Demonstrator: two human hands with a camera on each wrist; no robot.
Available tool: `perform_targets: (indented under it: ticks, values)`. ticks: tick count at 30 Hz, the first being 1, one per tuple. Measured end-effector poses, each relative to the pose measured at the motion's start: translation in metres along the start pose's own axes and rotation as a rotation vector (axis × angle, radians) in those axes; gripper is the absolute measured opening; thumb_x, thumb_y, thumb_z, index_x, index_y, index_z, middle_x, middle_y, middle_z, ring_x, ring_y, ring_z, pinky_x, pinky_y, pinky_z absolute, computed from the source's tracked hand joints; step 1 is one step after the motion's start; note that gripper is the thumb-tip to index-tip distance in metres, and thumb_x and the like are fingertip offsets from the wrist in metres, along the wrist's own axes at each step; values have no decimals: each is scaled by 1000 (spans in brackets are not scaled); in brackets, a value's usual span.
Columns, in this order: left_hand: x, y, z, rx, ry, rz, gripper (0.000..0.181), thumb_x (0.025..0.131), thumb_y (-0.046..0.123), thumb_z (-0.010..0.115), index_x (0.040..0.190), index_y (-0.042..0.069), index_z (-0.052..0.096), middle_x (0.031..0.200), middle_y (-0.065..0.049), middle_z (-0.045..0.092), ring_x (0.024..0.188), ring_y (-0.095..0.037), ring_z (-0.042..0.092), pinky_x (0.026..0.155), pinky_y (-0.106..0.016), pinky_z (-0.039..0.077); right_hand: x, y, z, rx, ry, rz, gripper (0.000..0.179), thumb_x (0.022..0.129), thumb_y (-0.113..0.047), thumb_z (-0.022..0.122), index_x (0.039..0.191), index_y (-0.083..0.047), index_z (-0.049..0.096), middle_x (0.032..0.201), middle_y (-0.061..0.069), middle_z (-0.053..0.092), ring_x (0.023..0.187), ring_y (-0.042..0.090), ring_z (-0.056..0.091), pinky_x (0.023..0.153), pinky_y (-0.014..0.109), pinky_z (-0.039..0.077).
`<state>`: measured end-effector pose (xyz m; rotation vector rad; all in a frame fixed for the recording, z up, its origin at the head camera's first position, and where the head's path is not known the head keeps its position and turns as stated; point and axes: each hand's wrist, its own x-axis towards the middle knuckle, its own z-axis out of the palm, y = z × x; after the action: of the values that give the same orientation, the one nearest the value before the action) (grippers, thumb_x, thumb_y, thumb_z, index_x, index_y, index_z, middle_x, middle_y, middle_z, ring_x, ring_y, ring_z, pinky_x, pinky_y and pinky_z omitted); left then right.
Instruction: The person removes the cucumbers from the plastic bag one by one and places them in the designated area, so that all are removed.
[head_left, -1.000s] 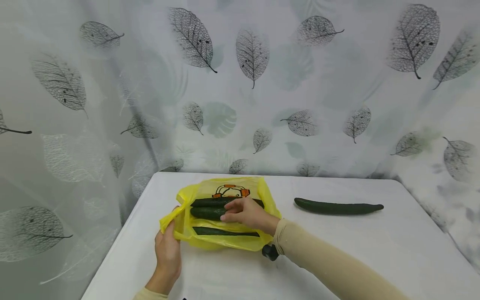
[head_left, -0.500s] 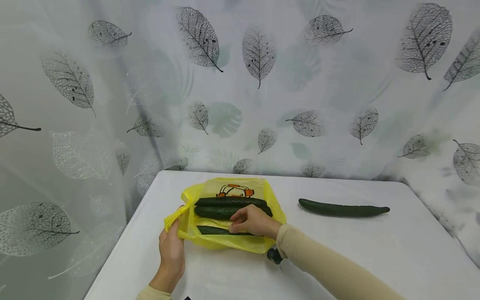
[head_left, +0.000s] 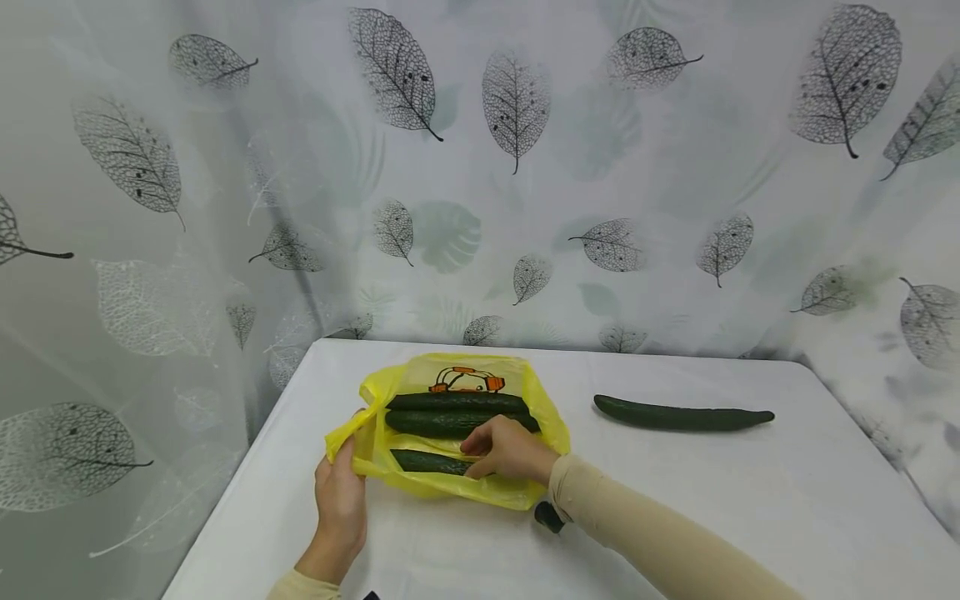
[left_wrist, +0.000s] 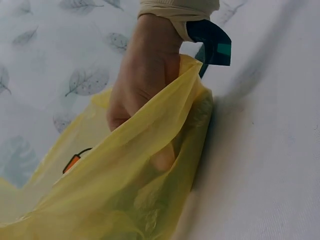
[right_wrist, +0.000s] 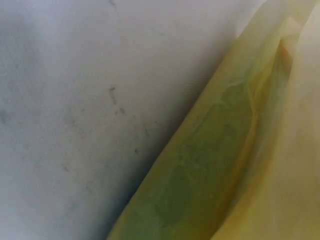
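Observation:
A yellow plastic bag (head_left: 480, 493) lies open on its side, its mouth facing me, with a cartoon print on its back wall. Inside are a rear cucumber (head_left: 457, 402), a middle cucumber (head_left: 431, 423) close against it, and a front cucumber (head_left: 427, 462) apart from them. My left hand (head_left: 341, 504) holds the bag's left edge; in the left wrist view the plastic (left_wrist: 125, 170) covers part of that hand (left_wrist: 145, 75). My right hand (head_left: 513, 450) reaches into the bag, thumb and fingers around the front cucumber, hiding its right part. In the right wrist view, green shows through the bag (right_wrist: 200, 155).
Another cucumber (head_left: 682, 416) lies alone on the white table (head_left: 675, 492), right of the bag. A leaf-patterned curtain (head_left: 480, 192) hangs behind the table. A dark wrist device (head_left: 549, 517) shows below my right wrist.
My right hand has left the middle cucumber and come down toward me to the front cucumber, its thumb and fingers now spread around it. My left hand keeps holding the bag.

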<state>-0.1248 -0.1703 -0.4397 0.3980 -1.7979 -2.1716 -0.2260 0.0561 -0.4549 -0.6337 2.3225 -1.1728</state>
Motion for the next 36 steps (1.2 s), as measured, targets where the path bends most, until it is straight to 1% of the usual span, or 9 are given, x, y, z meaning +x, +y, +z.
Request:
perform_targets:
  ticks: [4,11,16,19,23,29,32,36]
  values:
    - [1,0,-1,-3,-2,5,51,112,34,32,149,1,44,150,-3,45,139,-15,38,113,-24,37,-1,-2,3,-8,10,-15,35,79,-8,88,112,-5,76,108,1,73,101,18,67,89,33,57]
    - [2,0,1,-21,6,5,52,112,38,35,147,1,47,145,-4,49,136,-16,41,112,-26,38,0,-5,6,1,50,-88,37,79,-10,88,113,-5,75,105,1,73,93,20,64,80,30,57]
    - [2,-1,1,-26,10,7,51,112,36,34,147,1,48,145,-4,50,136,-16,41,111,-25,39,1,-5,8,3,37,-77,32,80,-7,87,110,-7,77,101,-3,73,89,15,64,77,27,57]
    - [2,0,0,-15,-1,6,51,112,37,34,147,2,48,145,-3,49,137,-15,40,111,-25,38,0,-5,9,-25,32,-70,31,80,-6,86,109,-9,77,100,-6,72,89,12,64,78,27,57]
    - [2,0,0,1,-18,0,52,112,38,33,148,4,46,147,-1,47,139,-13,38,114,-26,36,0,-4,10,-93,26,-73,34,79,-5,87,111,-10,77,103,-7,73,91,11,64,81,27,56]
    - [1,1,0,-16,-23,2,50,113,31,30,151,2,43,155,-4,42,142,-14,35,117,-28,33,-2,-4,14,-211,31,-64,37,77,-5,86,112,-12,77,103,-8,73,94,9,65,83,26,56]
    - [1,1,-1,-22,-22,3,49,113,29,30,151,1,42,157,-6,41,143,-15,35,117,-29,32,-3,-4,16,-227,45,-70,36,77,-4,86,111,-11,78,102,-7,73,96,10,66,85,27,57]
    - [0,1,-1,-21,-24,10,49,113,29,30,151,0,41,157,-7,40,144,-17,34,118,-31,31,-4,-4,17,-211,53,-53,33,79,-4,84,111,-11,78,102,-6,73,97,12,66,85,29,57]
